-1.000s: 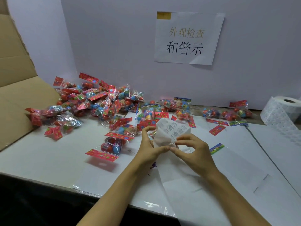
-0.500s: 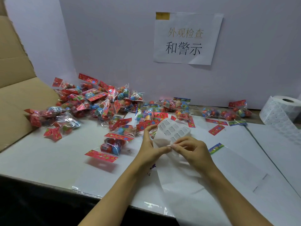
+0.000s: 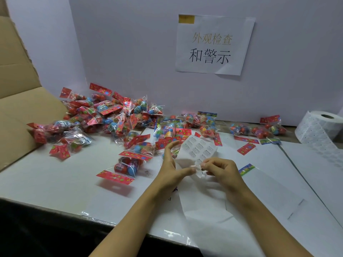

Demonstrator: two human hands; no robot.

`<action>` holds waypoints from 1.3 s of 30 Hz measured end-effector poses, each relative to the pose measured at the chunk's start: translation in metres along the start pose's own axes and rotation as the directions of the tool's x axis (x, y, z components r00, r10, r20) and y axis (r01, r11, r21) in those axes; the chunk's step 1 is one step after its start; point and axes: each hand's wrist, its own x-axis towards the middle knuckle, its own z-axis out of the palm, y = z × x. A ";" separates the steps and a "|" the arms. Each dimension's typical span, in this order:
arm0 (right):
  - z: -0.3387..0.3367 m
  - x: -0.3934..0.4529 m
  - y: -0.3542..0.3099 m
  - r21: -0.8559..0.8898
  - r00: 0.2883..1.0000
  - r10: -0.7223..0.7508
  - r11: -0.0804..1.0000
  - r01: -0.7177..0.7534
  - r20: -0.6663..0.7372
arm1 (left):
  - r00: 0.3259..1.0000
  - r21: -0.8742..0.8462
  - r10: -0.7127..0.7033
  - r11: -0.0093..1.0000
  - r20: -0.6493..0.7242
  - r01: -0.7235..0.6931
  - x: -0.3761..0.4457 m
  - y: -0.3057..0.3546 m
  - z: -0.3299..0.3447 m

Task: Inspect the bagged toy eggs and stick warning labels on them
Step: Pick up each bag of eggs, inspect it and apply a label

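Observation:
A strip of white warning labels (image 3: 199,148) stands up between my hands at the table's middle. My left hand (image 3: 171,168) holds its lower edge with the thumb, the fingers raised and spread. My right hand (image 3: 220,168) pinches a small label peeled partly off the strip's lower end. A bag of red and blue toy eggs (image 3: 126,166) with a red header lies just left of my left hand. A large heap of the same bagged eggs (image 3: 111,117) fills the back left of the table.
A roll of labels (image 3: 321,127) stands at the far right. A few more bags (image 3: 259,129) lie at the back right. A cardboard box flap (image 3: 16,108) rises on the left. A paper sign (image 3: 213,45) hangs on the white back wall.
My right hand has pulled a label free from the strip's lower end, and my left fingers have opened away from the strip. The strip leans more to the right.

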 end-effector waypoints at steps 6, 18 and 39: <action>-0.007 0.006 0.001 -0.152 0.901 -0.155 0.983 0.101 -0.405 | 0.999 0.242 0.036 0.970 -0.009 -0.033 -0.001 -0.003 -0.002; -0.025 0.011 0.002 -0.126 0.696 -0.223 0.974 0.188 -0.682 | 0.965 0.646 0.102 0.725 0.243 -0.239 -0.007 -0.005 0.005; 0.002 -0.005 0.005 -0.457 0.900 -0.428 0.818 0.348 -0.081 | 0.978 0.560 0.137 0.803 0.158 -0.203 -0.010 -0.003 0.006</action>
